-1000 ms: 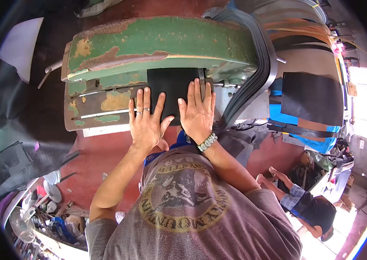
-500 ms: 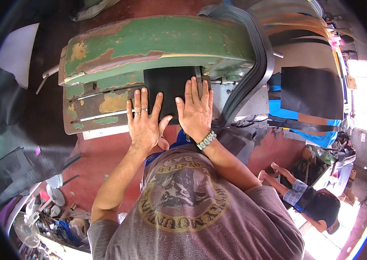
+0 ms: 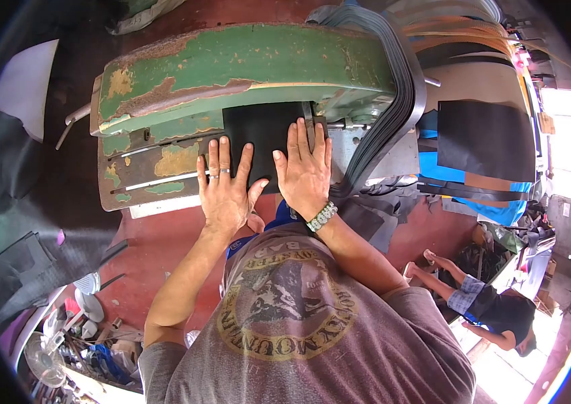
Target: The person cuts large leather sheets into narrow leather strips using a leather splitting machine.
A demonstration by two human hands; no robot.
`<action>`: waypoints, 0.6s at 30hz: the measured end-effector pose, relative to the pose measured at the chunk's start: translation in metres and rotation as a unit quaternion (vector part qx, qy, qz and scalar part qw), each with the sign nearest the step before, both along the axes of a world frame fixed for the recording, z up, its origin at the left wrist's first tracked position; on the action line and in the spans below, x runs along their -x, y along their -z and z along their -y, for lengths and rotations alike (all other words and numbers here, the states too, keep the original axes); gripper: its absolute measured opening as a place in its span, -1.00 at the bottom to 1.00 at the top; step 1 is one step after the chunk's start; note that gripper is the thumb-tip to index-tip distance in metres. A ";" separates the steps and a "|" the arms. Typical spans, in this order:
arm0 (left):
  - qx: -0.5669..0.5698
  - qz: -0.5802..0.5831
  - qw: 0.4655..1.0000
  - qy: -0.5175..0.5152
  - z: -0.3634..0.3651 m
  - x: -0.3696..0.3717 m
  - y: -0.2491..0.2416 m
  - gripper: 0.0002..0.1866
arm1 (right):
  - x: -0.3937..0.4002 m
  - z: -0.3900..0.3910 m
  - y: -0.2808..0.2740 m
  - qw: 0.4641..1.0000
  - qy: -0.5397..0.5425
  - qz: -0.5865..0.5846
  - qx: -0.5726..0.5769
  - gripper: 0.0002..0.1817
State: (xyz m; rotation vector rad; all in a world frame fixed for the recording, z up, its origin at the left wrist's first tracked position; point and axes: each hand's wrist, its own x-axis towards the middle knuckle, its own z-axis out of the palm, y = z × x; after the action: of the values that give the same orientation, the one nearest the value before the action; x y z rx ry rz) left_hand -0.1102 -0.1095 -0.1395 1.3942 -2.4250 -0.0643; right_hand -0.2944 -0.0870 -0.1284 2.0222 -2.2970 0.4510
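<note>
Here, head view: both hands flat on black sheet at old green machine.
Left hand (image 3: 226, 190) spread, palm down on near-left edge of black sheet (image 3: 264, 131); right hand (image 3: 306, 174) likewise spread, pressing right part, fingertips close to guide post (image 3: 314, 120). No pinching, just pressing, likely to keep sheet flat and square under green machine (image 3: 245, 74) arm. Far edge tucked beneath arm. Stack of dark strips (image 3: 393, 101) draped at right; seated person (image 3: 487, 306) farther off.

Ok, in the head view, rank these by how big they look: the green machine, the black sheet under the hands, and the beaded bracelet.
1. green machine, by far the largest.
2. black sheet; partly hidden by the left hand, the right hand and the machine, so its full size is unclear.
3. beaded bracelet, smallest.
</note>
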 end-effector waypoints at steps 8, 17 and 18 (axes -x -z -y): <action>0.000 0.006 1.000 0.000 0.000 0.000 0.000 -0.24 | -0.001 0.000 0.000 1.000 0.005 0.002 -0.009 -0.28; -0.006 0.008 1.000 -0.003 0.000 0.001 -0.001 -0.25 | 0.000 0.000 0.002 1.000 0.004 0.008 -0.005 -0.28; -0.007 0.009 1.000 -0.003 0.000 0.001 -0.001 -0.25 | 0.000 0.000 0.002 1.000 0.004 0.009 -0.005 -0.28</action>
State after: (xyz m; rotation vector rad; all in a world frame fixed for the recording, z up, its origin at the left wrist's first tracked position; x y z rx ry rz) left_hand -0.1110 -0.1094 -0.1380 1.4143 -2.4390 -0.0670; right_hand -0.2942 -0.0869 -0.1300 2.0201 -2.3216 0.4602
